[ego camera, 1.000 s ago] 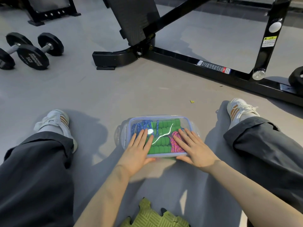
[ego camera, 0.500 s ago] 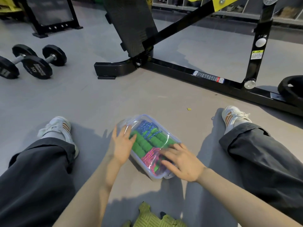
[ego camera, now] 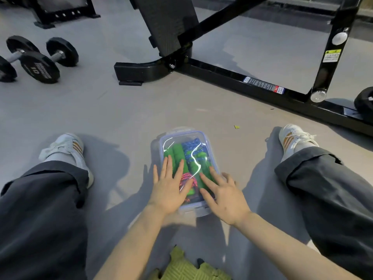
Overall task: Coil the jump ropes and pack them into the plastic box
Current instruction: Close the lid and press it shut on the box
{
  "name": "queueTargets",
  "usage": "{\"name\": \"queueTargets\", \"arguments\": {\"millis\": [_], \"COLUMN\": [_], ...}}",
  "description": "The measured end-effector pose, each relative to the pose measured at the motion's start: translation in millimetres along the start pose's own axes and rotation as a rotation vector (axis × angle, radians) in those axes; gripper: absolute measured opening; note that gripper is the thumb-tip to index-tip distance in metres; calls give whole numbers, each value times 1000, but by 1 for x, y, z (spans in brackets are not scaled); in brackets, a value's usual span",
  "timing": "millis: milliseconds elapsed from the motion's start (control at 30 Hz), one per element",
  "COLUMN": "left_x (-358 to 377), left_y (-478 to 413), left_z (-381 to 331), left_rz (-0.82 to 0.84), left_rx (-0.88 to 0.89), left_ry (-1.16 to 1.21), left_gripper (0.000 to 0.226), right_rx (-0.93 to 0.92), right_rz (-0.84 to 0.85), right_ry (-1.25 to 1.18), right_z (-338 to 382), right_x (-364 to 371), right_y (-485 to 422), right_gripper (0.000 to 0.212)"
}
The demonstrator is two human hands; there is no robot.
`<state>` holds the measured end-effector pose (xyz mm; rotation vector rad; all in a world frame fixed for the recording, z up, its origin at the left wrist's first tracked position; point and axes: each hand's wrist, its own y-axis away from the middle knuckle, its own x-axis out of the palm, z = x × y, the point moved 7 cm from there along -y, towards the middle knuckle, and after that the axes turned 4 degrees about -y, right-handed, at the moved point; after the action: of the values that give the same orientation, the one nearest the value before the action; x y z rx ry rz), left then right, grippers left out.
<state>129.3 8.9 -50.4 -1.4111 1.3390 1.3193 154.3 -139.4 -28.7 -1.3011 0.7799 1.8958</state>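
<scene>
Rotated since half a second ago, the plastic box (ego camera: 188, 168) now lies lengthwise on the floor (ego camera: 125, 110) between the person's outstretched legs. Left hand (ego camera: 170, 188) and right hand (ego camera: 225, 196) rest flat on its clear lid (ego camera: 177, 136), fingers (ego camera: 168, 164) spread and gripping nothing, probably to press it shut over the coiled jump ropes (ego camera: 191, 150).

A clear plastic box (ego camera: 186, 138), lid closed, lies lengthwise on grey floor at lower centre of the frame, packed with green, blue and pink jump ropes (ego camera: 187, 156).
</scene>
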Motion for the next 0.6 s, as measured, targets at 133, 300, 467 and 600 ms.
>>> {"name": "queueTargets", "arguments": {"millis": [133,300,467,600], "left_x": [-5,2,2,5], "left_y": [-3,2,1,-4], "left_z": [-13,-38,-37,-39], "left_rz": [-63,-142,-200,-149], "left_rx": [16,-31,-22,0], "left_ry": [-169,11,-27,-49], "left_gripper": [85,58,57,58], "right_rx": [-159,-152,-117,-86], "right_rz": [-100,30,-15,5], "right_ry": [226,67,-53,29], "right_z": [9,-1,-8,-9], "right_x": [-18,-9,9,8], "right_y": [-18,-56,-65,-67], "right_gripper": [56,88,87,86]}}
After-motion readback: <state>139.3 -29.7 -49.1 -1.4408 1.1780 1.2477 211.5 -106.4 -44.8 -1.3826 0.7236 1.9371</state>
